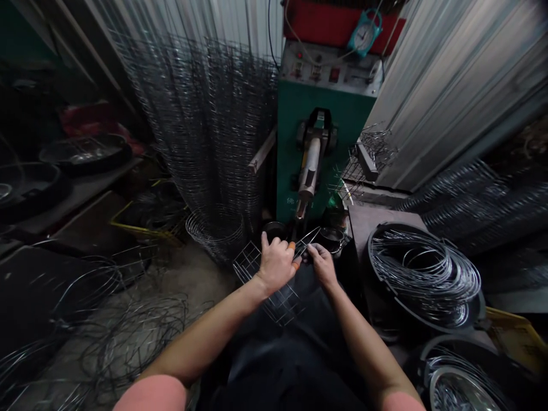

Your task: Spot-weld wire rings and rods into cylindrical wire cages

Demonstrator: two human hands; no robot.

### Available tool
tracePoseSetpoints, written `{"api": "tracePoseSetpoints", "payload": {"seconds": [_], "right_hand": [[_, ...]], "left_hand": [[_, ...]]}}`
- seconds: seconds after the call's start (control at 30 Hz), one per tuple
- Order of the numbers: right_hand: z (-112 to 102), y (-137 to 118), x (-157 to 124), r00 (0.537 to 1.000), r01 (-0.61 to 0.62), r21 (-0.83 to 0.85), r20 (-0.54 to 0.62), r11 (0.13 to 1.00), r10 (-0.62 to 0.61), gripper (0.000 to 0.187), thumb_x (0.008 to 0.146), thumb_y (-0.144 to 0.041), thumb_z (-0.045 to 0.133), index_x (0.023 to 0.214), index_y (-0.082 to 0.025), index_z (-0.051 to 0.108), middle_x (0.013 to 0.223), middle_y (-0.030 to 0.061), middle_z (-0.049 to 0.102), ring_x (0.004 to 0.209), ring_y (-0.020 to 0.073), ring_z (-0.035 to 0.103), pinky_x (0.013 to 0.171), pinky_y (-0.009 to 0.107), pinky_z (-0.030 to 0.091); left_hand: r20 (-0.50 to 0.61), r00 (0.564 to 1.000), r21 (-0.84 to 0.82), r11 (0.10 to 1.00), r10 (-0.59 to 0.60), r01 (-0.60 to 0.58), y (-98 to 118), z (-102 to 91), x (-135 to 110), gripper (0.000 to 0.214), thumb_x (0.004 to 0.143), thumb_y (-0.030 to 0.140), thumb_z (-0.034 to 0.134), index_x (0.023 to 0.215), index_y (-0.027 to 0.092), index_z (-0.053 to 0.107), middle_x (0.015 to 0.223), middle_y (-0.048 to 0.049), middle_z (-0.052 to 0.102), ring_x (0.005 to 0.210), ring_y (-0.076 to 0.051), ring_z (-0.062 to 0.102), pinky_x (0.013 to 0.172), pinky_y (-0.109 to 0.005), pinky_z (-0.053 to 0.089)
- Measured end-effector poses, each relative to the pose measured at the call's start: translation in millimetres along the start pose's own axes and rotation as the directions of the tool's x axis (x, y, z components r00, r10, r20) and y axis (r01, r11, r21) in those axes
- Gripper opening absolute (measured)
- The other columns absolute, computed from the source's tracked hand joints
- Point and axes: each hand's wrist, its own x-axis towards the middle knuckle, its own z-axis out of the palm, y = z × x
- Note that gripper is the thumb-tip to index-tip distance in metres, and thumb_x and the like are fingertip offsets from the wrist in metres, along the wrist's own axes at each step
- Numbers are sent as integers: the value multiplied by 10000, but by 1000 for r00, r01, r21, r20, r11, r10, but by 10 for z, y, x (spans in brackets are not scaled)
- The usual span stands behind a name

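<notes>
My left hand (276,264) is closed around a wire grid (280,308), which hangs at a tilt over my dark-clothed lap. Orange covers sit on two of its fingertips. Close beside it, my right hand (323,265) pinches thin metal wire (311,234) at the grid's right end; whether this wire is loose or part of the grid I cannot tell. Just beyond both hands, the metal arm (311,165) of a green machine (293,137) points down, its tip a little above and behind the wire. My fingers hide part of the grid.
Tall stacks of wire frames (205,114) lean left of the machine. A black basin (372,251) of wire rings stands at right, with another basin (423,365) below it. Loose wire hoops (137,331) litter the floor at left. A teal clock (365,34) hangs above the control panel (329,71).
</notes>
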Motion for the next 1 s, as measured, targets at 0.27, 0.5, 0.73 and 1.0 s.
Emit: {"api": "tracePoseSetpoints", "payload": {"seconds": [0.27,0.5,0.73,1.0], "right_hand": [[19,34,202,1000,-4,31,4,1000,4,307,710,-472,625,645,-187,529,558,-25,533,479,96,464,465,222,365],[4,52,393,1000,-3,53,-4,999,3,280,732,-435,624,661,-178,542,559,-28,541,481,81,469,468,200,368],[7,56,640,998,-48,87,-32,995,51,314,671,-455,668,661,-167,544,543,-35,543,444,67,463,422,177,350],[63,6,865,997,-67,102,-37,992,71,321,617,-448,694,633,-169,537,528,-47,522,430,62,449,403,177,340]], "left_hand": [[96,995,-48,998,36,-31,-143,-12,229,375,806,385,476,975,90,631,839,-190,624,870,-307,504,801,-443,329],[92,995,-6,999,39,-38,-187,34,399,333,804,372,481,929,103,633,837,-178,629,874,-300,511,769,-422,338],[146,989,64,998,14,-23,-251,56,619,349,820,385,449,924,102,625,896,-155,641,910,-292,523,781,-422,368],[194,980,85,996,-39,23,-277,23,847,341,816,390,440,928,138,640,925,-136,654,933,-277,536,778,-404,391]]}}
